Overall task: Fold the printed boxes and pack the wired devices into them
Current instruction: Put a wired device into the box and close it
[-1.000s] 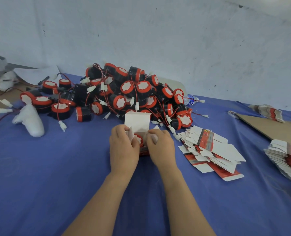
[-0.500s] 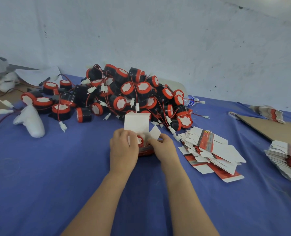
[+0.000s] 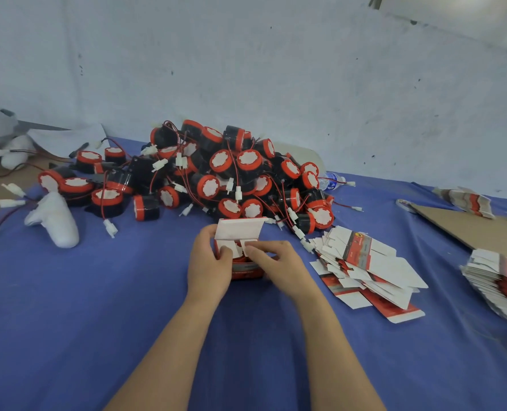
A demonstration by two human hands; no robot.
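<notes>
The left hand (image 3: 209, 264) grips the box (image 3: 246, 271) by its left wall, thumb on the left flap. The right hand (image 3: 280, 262) curls over the right edge, its fingertips pinning the right flap. Both side flaps (image 3: 228, 248) now lie folded inward and hide most of the device, whose red-and-white face showed in the open top a second ago. The lid (image 3: 237, 231) still stands upright, so tucking it looks like the remaining step. The box sits on the blue surface (image 3: 98, 292), just in front of the device pile (image 3: 231, 173), with flat boxes (image 3: 364, 262) to its right.

Red printed box (image 3: 244, 269) upright, lid flap raised; wired devices (image 3: 216, 176) piled behind.
</notes>
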